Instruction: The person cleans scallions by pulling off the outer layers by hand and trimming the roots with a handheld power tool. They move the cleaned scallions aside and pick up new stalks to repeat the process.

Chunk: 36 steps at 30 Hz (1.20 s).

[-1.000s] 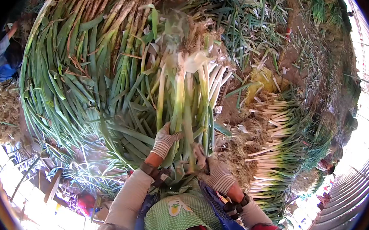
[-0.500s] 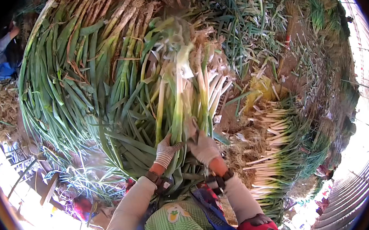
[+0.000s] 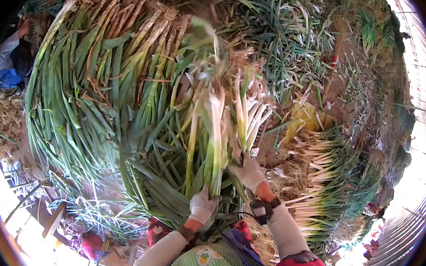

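Leeks in left hand, white ends far, right hand alongside.
Left hand (image 3: 202,203) is closed round the green part of a few leeks (image 3: 216,128), near side of the scene; exact count unclear. Likely gripped low so the pale shafts stay exposed and reachable. Right hand (image 3: 249,172) sits just right of them, fingers curled by a dark bit; can't tell how far closed, or if it holds anything. Far ends are blurred, so loose skin vs. root is hard to separate. Big heap (image 3: 72,103) at left lies mostly roots far, leaves near, probably so each pull comes leaf-first. Paler row (image 3: 321,160) at right lies side by side, shafts left, greens right, likely to keep ends aligned. Yellow bag (image 3: 303,117) is just beyond it.
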### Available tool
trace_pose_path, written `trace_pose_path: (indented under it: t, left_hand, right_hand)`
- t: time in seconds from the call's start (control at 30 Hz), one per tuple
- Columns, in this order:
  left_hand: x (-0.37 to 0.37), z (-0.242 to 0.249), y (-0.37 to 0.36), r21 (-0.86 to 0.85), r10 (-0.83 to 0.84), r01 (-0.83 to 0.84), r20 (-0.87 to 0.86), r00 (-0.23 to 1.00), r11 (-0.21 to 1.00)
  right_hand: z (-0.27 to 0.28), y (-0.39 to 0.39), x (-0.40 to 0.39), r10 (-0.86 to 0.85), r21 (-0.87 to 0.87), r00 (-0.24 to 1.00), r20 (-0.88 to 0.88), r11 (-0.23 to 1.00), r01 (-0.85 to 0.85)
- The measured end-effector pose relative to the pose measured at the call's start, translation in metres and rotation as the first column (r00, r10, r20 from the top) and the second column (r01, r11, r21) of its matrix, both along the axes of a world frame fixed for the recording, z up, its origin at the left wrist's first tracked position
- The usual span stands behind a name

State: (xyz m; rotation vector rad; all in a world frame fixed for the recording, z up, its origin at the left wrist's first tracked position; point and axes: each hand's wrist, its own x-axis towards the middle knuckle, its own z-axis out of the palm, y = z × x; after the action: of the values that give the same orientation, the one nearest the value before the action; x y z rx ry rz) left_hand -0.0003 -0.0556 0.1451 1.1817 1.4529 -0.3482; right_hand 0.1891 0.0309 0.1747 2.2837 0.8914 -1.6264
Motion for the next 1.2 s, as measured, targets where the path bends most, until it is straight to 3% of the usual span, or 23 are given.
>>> trace_pose_path:
  t: [0.1,0.17,0.2,0.23,0.3,0.33,0.37,0.43,0.47,0.5,0.53,0.57,0.6,0.63,0.7,0.73,0.77,0.9,0.93,1.03,1.07,1.17,1.2]
  left_hand:
    - [-0.01,0.022,-0.024,-0.076,-0.092,0.091,-0.004,0.996,0.993]
    - [-0.013,0.008,-0.053,0.08,-0.143,0.137,0.065,0.988,0.987]
    - [-0.01,0.005,-0.047,0.07,-0.157,0.151,0.084,0.984,0.986]
    - [-0.006,0.001,-0.037,0.063,-0.172,0.166,0.104,0.98,0.984]
    - [0.0,-0.012,-0.012,0.023,-0.249,0.249,0.178,0.952,0.968]
    - [0.001,-0.017,0.008,0.005,-0.285,0.292,0.219,0.933,0.957]
    - [-0.003,-0.021,0.03,0.022,-0.275,0.279,0.252,0.928,0.96]
    - [-0.017,-0.023,0.089,0.052,-0.257,0.253,0.316,0.913,0.966]
    - [-0.031,-0.033,0.114,0.334,-0.191,0.114,0.209,0.959,0.936]
    - [-0.047,-0.067,0.132,0.609,-0.019,-0.151,0.264,0.964,0.779]
    - [-0.062,-0.087,0.169,0.716,-0.029,-0.021,0.058,0.998,0.698]
    - [-0.077,-0.1,0.203,0.724,0.011,0.107,-0.157,0.988,0.681]
    - [-0.087,-0.133,0.226,0.66,0.12,0.203,-0.41,0.904,0.723]
    - [-0.106,-0.167,0.25,0.572,0.094,0.235,-0.485,0.87,0.786]
    - [-0.113,-0.185,0.277,0.466,0.053,0.253,-0.549,0.834,0.848]
    - [-0.106,-0.187,0.283,0.369,-0.002,0.274,-0.593,0.805,0.888]
    - [-0.1,-0.186,0.286,0.265,-0.061,0.288,-0.63,0.775,0.92]
    - [-0.101,-0.182,0.295,0.164,-0.059,0.209,-0.635,0.77,0.964]
    - [-0.106,-0.181,0.291,0.265,-0.016,0.227,-0.617,0.786,0.937]
    - [-0.111,-0.17,0.271,0.12,-0.039,0.118,-0.523,0.851,0.986]
    - [-0.107,-0.167,0.255,0.183,-0.017,0.142,-0.554,0.832,0.973]
    - [-0.126,-0.177,0.239,0.276,0.005,0.124,-0.425,0.905,0.953]
    - [-0.135,-0.177,0.24,0.294,0.109,-0.005,-0.339,0.935,0.956]
  right_hand:
    - [-0.032,-0.067,0.003,0.429,0.31,0.903,-0.027,0.862,-0.401]
    - [-0.002,-0.032,0.0,0.187,0.0,0.982,-0.027,0.982,-0.187]
    - [-0.019,-0.045,0.007,-0.121,0.132,0.992,-0.025,0.984,0.123]
    - [-0.011,-0.037,0.004,-0.046,0.212,0.996,0.081,0.977,0.028]
    - [-0.022,-0.051,-0.016,0.044,0.133,0.986,-0.162,0.991,-0.022]
    - [0.003,-0.033,-0.03,0.261,0.071,0.946,-0.192,0.965,-0.252]
    - [-0.004,-0.036,-0.035,0.251,0.076,0.933,-0.259,0.968,-0.239]
    - [-0.005,-0.008,-0.037,0.073,0.007,0.994,-0.078,0.997,-0.073]
    - [-0.033,-0.021,-0.026,-0.213,0.135,0.958,-0.194,0.961,0.241]
    - [-0.03,-0.015,-0.034,-0.221,0.121,0.933,-0.285,0.957,0.264]
    - [-0.027,-0.01,-0.042,-0.231,0.101,0.898,-0.374,0.952,0.287]
    - [-0.022,-0.007,-0.055,-0.157,0.039,0.87,-0.468,0.979,0.198]
    - [-0.022,-0.004,-0.069,0.088,0.012,0.886,-0.454,0.996,-0.093]
    - [-0.026,-0.005,-0.074,0.233,0.135,0.892,-0.388,0.971,-0.195]
    - [-0.042,0.007,-0.071,-0.041,0.061,0.951,-0.307,0.996,0.063]
    - [-0.053,0.006,-0.067,-0.159,0.184,0.947,-0.28,0.959,0.215]
    - [-0.063,0.006,-0.065,-0.176,0.179,0.938,-0.299,0.955,0.236]
    - [-0.055,0.017,-0.076,0.146,0.116,0.947,-0.287,0.986,-0.117]
    - [-0.055,0.022,-0.078,0.202,0.088,0.944,-0.262,0.979,-0.185]
    - [-0.067,0.032,-0.071,-0.032,0.272,0.973,-0.228,0.958,0.095]
    - [-0.076,0.03,-0.073,0.092,0.139,0.948,-0.304,0.989,-0.051]
    - [-0.057,0.036,-0.091,0.308,0.145,0.892,-0.331,0.951,-0.274]
    - [-0.072,0.032,-0.091,0.153,-0.005,0.944,-0.293,0.987,-0.162]
